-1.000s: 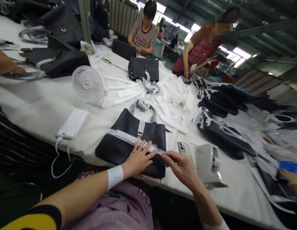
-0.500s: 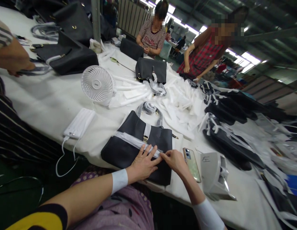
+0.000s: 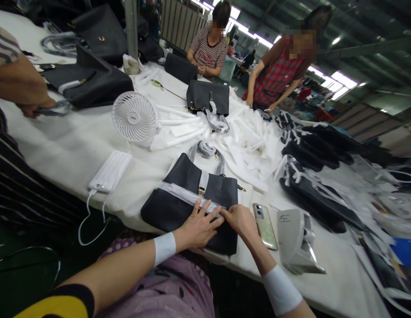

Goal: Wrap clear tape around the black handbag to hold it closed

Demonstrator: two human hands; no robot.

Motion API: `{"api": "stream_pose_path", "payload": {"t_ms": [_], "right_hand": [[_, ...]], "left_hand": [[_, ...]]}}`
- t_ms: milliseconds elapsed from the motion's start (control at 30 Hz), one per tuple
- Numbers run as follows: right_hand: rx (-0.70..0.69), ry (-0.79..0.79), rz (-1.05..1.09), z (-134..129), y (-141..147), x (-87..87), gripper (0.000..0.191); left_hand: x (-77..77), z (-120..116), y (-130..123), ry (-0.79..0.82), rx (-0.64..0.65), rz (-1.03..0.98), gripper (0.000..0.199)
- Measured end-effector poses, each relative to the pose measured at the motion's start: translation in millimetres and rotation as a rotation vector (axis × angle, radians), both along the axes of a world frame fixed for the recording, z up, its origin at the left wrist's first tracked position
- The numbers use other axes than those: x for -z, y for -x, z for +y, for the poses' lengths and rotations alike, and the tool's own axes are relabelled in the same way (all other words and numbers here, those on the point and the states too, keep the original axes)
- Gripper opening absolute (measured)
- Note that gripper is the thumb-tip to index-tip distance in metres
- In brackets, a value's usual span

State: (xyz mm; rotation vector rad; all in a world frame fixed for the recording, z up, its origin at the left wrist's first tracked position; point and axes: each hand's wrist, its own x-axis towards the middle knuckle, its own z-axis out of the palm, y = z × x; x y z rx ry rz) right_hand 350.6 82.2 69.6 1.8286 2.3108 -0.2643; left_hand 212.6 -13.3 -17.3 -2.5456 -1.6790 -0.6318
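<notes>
A black handbag lies tilted on the white-covered table in front of me. A strip of thin white translucent wrapping runs across its front, below a gold clasp. My left hand rests flat on the bag with its fingers spread, the fingertips over the strip. At the strip's right end, my right hand has thumb and forefinger pinched together on the wrapping. A wrapped strap lies coiled at the bag's far edge.
A white fan and a power bank stand left. On the right are a phone, a tape dispenser and several black bags. White wrapping is heaped beyond. A co-worker's hand is at far left; two people stand opposite.
My right hand has shifted very slightly up and left at the strip's end. My left hand stays on the bag. The co-worker's hand at left has moved slightly right and down.
</notes>
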Motion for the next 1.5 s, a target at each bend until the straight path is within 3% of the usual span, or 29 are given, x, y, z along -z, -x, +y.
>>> {"api": "stream_pose_path", "payload": {"t_ms": [400, 667, 767, 933, 1067, 1367, 1500], "right_hand": [[-0.016, 0.007, -0.063, -2, -8, -5.0, 0.05], [0.002, 0.009, -0.095, 4, -28, -1.0, 0.073], [0.072, 0.044, -0.018, 7, -43, 11.1, 0.076], [0.202, 0.083, 0.304, 11, -65, 52.8, 0.073], [0.177, 0.116, 0.44, 10, -69, 75.5, 0.063], [0.173, 0.036, 0.619, 10, -72, 82.7, 0.058], [0.192, -0.004, 0.684, 7, -74, 87.7, 0.058]], "left_hand": [[4.1, 1, -2, 0.06, -0.007, -0.078, 0.063], [2.4, 1, -5, 0.034, -0.046, -0.039, 0.063], [-0.7, 0, -5, 0.049, -0.057, -0.046, 0.063], [-3.9, -1, -4, 0.051, -0.041, -0.043, 0.063], [-3.1, 0, -5, 0.034, -0.042, -0.04, 0.064], [13.8, 6, -13, -0.061, -0.115, 0.014, 0.07], [7.8, 11, -12, -0.054, -0.138, 0.029, 0.068]]}}
